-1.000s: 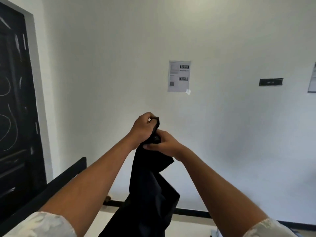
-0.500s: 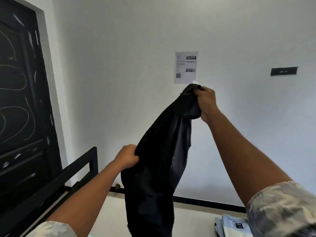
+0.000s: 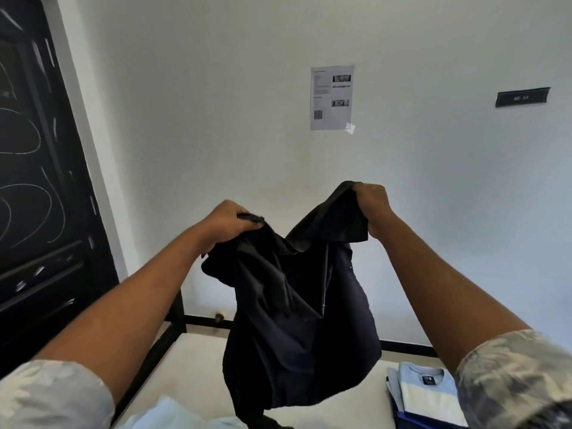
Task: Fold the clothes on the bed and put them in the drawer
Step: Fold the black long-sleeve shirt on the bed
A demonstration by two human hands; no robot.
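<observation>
Nearest, low right on the bed (image 3: 201, 366): a folded stack (image 3: 424, 394) of pale blue tops, so part of the job looks done. A loose pale blue garment (image 3: 173, 410) lies at the near left edge, probably still to fold. Above the mattress hangs the black garment (image 3: 297, 320), clear of the bed except perhaps its lowest hem, which runs out of view. The left hand (image 3: 226, 222) grips one upper edge, fingers curled over the cloth; the right hand (image 3: 371, 205) grips the other upper edge, bunched in its fist. Change: a second ago both hands held one point together. Half a second ago the right was up high and the left low on the side. Now they sit nearly level and apart, with the cloth sagging between them. Read: garment opened out and oriented, fold not started; next is likely laying it flat. Far side: dark door (image 3: 37, 181) left, paper notice (image 3: 331, 97) on the wall. No drawer in view.
</observation>
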